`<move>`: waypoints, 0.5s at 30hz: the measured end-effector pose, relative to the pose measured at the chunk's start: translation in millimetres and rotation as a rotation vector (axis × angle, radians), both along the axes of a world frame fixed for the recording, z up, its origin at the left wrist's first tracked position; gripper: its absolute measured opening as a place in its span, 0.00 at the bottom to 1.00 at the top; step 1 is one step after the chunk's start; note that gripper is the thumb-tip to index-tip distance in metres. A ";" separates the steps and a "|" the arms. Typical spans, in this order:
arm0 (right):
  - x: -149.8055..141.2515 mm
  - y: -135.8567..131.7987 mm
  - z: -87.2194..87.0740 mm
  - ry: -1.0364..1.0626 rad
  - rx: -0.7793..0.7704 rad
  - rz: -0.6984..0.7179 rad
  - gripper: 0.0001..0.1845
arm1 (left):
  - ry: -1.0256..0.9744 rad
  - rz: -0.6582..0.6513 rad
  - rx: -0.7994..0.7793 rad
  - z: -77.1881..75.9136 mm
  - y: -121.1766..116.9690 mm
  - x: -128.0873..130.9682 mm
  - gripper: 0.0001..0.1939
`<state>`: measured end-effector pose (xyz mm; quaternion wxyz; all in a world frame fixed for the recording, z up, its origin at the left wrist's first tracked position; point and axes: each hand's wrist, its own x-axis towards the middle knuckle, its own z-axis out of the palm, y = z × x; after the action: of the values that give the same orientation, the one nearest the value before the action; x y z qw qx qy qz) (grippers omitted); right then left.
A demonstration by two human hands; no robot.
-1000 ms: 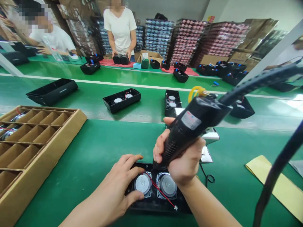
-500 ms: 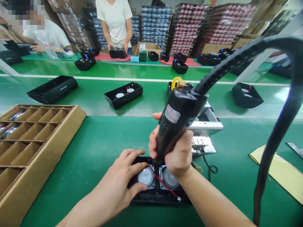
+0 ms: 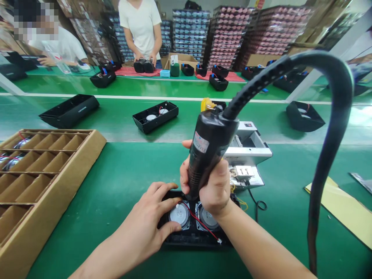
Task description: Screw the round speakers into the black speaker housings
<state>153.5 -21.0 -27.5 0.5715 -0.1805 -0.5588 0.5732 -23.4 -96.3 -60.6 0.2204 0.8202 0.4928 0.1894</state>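
My right hand is wrapped around a black electric screwdriver, held upright but tilted, a thick black cable arching from its top. Its tip is hidden behind my hand, over the black speaker housing. Inside the housing sit two round speaker drivers, a left one and a right one partly covered by my right hand. A red and black wire with a white plug crosses them. My left hand grips the housing's left end, thumb and index finger on either side of the left driver.
A divided cardboard tray with some drivers stands at left. Behind my right hand is a grey screw feeder. Yellow paper lies at right. Black housings sit on the green conveyor; two people are beyond it.
The screwdriver and my right hand have shifted slightly left, and the tool stands more upright. Two housings on the conveyor at left have slid a little right. My left hand keeps its place.
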 end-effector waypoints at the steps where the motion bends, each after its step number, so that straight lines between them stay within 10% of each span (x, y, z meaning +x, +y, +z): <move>1: -0.1 0.2 -0.5 0.002 0.004 0.003 0.37 | -0.001 0.002 -0.003 0.2 0.2 0.1 0.23; 15: -3.2 -2.7 -22.7 -0.028 -0.001 0.067 0.39 | -0.021 -0.012 -0.062 6.1 5.5 1.5 0.22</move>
<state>150.3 -23.7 -50.2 0.5439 -0.1700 -0.5722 0.5899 -21.8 -90.8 -54.5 0.2520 0.8139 0.4912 0.1814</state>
